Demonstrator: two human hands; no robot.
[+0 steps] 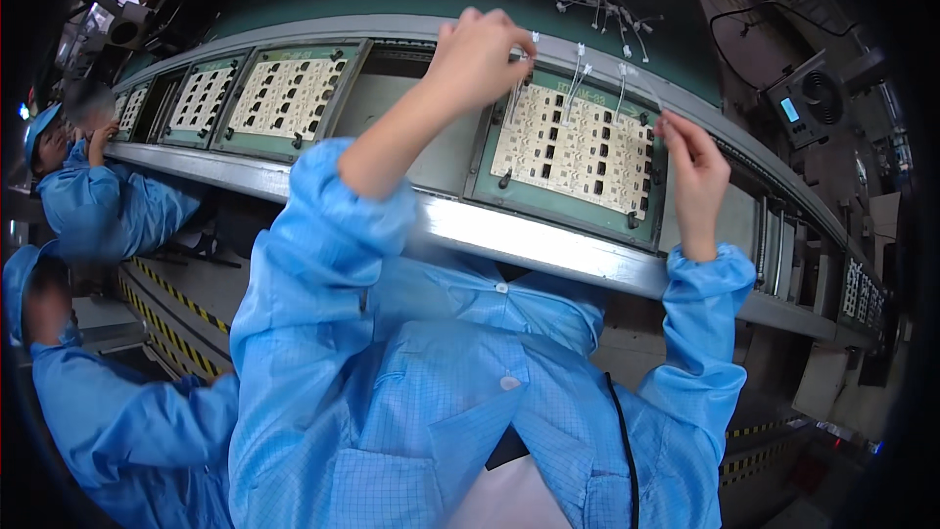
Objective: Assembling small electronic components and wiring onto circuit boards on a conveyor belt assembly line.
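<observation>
In front of me a pale circuit board panel (pixel 578 149) with rows of black parts sits in a green fixture frame (pixel 480 176) on the conveyor line. Several short white wire leads (pixel 570 88) with small plugs stand along its far edge. My left hand (pixel 478 59) is over the panel's far left corner, thumb and fingers pinched on a white wire lead (pixel 535 37). Beside the right edge of the panel, my right hand (pixel 697 165) pinches the end of another thin white lead (pixel 641 86). The fingertips partly hide both leads.
A loose pile of white wire leads (pixel 592 2) lies on the green bench beyond the line. More framed panels (pixel 289 98) stand to the left, where two people in blue coats (pixel 127 201) work. A fan device (pixel 808 98) stands at right. The metal rail (pixel 548 240) runs before me.
</observation>
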